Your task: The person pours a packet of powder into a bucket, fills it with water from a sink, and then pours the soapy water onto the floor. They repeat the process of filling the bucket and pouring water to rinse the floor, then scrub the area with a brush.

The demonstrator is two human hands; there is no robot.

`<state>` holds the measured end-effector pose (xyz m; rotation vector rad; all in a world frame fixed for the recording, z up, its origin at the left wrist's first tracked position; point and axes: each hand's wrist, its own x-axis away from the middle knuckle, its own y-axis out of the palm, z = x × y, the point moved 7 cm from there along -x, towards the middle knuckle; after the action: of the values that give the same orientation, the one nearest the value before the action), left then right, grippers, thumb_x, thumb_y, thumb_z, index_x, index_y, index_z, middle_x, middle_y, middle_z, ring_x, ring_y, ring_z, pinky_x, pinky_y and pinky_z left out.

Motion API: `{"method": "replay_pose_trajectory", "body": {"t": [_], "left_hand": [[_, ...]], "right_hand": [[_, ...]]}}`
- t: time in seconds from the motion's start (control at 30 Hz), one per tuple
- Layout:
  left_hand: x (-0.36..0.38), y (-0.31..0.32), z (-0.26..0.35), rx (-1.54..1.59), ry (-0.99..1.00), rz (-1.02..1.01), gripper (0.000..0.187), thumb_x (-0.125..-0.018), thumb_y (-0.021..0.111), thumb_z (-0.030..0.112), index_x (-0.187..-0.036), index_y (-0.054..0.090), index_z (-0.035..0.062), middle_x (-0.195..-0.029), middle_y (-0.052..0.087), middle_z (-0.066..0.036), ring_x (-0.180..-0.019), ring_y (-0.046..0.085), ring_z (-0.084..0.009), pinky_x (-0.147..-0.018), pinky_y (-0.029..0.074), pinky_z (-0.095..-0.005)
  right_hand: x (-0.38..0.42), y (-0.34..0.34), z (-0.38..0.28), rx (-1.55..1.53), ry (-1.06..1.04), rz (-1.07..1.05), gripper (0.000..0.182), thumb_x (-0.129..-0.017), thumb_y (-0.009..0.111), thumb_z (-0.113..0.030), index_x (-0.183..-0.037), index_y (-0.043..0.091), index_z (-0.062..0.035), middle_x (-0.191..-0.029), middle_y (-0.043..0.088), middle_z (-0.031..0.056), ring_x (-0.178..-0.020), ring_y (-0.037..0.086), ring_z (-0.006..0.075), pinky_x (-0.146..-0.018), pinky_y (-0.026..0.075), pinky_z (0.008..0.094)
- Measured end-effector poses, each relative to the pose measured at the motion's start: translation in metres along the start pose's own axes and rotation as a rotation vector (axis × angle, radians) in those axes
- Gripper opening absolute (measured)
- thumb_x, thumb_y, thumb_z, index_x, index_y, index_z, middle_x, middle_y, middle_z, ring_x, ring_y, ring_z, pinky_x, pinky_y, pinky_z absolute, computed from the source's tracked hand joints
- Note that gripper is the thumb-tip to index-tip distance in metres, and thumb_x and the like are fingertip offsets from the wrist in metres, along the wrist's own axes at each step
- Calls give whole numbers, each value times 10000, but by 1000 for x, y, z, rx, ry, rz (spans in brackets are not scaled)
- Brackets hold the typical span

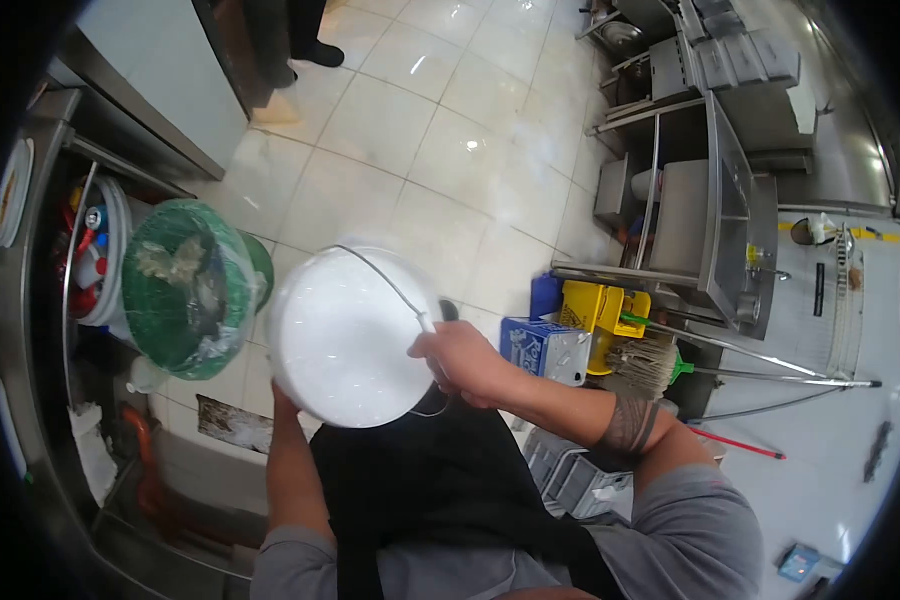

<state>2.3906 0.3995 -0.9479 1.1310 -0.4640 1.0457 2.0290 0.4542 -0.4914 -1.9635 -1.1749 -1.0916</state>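
Just past the black apron [420,470], a smooth, glossy white bucket [345,345] points its round end, probably the mouth, upward, long axis near upright. The right hand [457,360] curls closed on its handle [426,323]; the left hand [284,402], alongside, I can't judge.

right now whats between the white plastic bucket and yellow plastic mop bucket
Your right hand, pale floor tiles and a blue box with white lettering, head view.
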Motion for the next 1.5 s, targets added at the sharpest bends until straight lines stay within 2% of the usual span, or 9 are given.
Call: {"method": "replay_pose_trajectory", "body": {"t": [0.2, 0.27, 0.4, 0.5, 0.63, 0.97, 1.33, 1.4, 1.5], "left_hand": [[9, 46, 3, 101, 75, 496, 583, -985, 459, 499, -1443, 429, 141, -1459, 458, -66, -1338, 409, -243, -1074, 324, -441], [-10, 61, -16, 36, 55, 542, 585, -981, 479, 490, -1441, 432, 131, -1454, 466, -69, -1334, 416, -236, -1072, 328, -428], [-85, 89, -85, -28, 8, 615, 513, -935, 608, 450, -1302, 564, 95, -1296, 588, -70, -1161, 539, -219, -953, 396, -387], [-127, 162, -128, -175, -98, 697, 404, -891, 672, 402, -1129, 658, 75, -1076, 668, -43, -931, 620, -190, -769, 463, -356], [-213, 244, -211, -104, -96, 424, 408, -826, 697, 291, -1100, 639, -5, -1071, 659, -106, -901, 644, -228, -756, 516, -384], [-205, 498, -261, -141, -274, 197, 418, -876, 646, 329, -1151, 552, 29, -1031, 625, -88, -893, 599, -182, -724, 476, -325], [-189, 594, -278, -367, -380, 65, 478, -900, 578, 471, -1214, 553, 112, -1061, 626, -57, -904, 560, -184, -827, 432, -354], [-190, 592, -276, -378, -403, 32, 544, -898, 571, 489, -1283, 523, 108, -1152, 611, -75, -1009, 565, -223, -910, 424, -393], [-185, 589, -251, -468, -401, 31, 604, -915, 543, 503, -1353, 480, 91, -1230, 583, -96, -1079, 563, -251, -961, 419, -418]], "right_hand": [[-77, -67, 19, 0, 39, -155, 203, -865, 595, -179, -818, 627, 16, -595, 506, 36, -475, 438, 135, -444, 341, 298], [-137, -103, 43, 175, -147, -74, 350, -846, 584, -248, -957, 652, 77, -846, 661, 231, -780, 655, 321, -700, 504, 411], [-242, -183, 69, 467, -192, 50, 473, -840, 553, -335, -1023, 651, 89, -1085, 630, 313, -1052, 596, 465, -937, 465, 469], [-300, -257, 94, 580, -179, 145, 482, -836, 552, -344, -1030, 648, 86, -1077, 632, 314, -1050, 601, 457, -942, 467, 452], [-313, -362, 95, 520, -107, 293, 470, -831, 555, -339, -1020, 646, 82, -1052, 640, 315, -1029, 609, 446, -911, 470, 446], [-215, -552, 74, 507, -111, 570, 395, -812, 578, -313, -951, 646, 51, -925, 653, 289, -899, 621, 432, -818, 475, 448], [-67, -630, 40, 524, -227, 753, 314, -819, 584, -249, -869, 639, 56, -779, 636, 253, -740, 628, 377, -717, 485, 424], [-60, -629, 43, 460, -195, 743, 247, -812, 599, -179, -892, 666, 45, -697, 645, 113, -656, 595, 169, -645, 484, 345], [-57, -620, 46, 393, -141, 721, 231, -813, 604, -164, -888, 667, 45, -675, 630, 89, -639, 577, 149, -631, 474, 332]]}}
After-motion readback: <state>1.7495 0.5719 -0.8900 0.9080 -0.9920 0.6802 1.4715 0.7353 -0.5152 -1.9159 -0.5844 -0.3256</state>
